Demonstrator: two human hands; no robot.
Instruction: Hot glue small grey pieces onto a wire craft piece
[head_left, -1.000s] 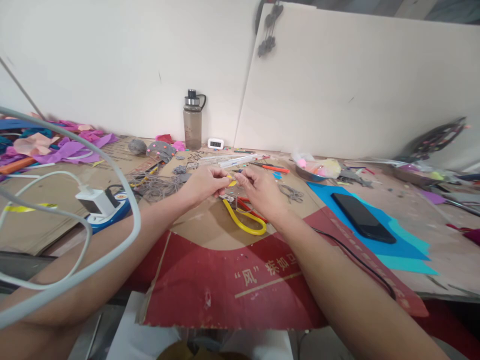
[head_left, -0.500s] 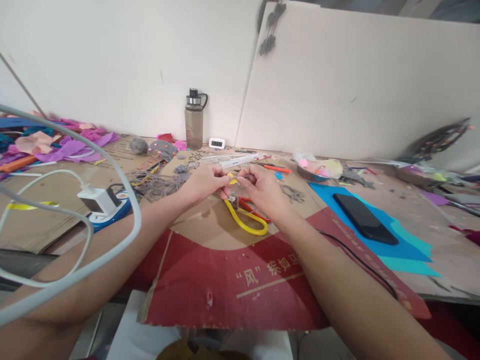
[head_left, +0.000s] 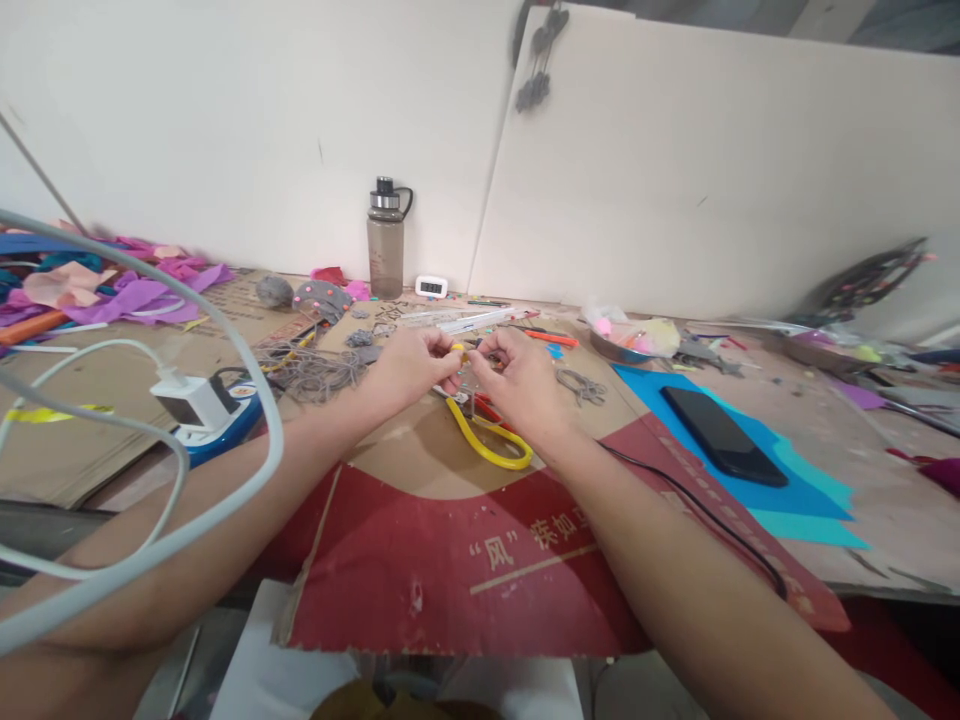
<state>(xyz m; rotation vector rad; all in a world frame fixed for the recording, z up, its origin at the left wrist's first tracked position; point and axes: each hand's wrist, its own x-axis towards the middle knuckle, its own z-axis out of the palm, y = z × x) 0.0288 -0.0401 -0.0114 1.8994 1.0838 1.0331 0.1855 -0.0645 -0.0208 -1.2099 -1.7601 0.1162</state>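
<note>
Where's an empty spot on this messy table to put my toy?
The red cardboard between the forearms, nearer than the yellow pliers, is bare. So is the brown cardboard left of the white charger. It is crowded where the left hand and right hand pinch a small yellow piece, beside the grey wire tangle.

The left hand [head_left: 409, 368] and right hand [head_left: 525, 385] are bare, like both forearms [head_left: 247, 500].

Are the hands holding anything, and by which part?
Both pinch one small yellow piece: the left hand at its left end, the right hand at its right end. What it is cannot be told.
</note>
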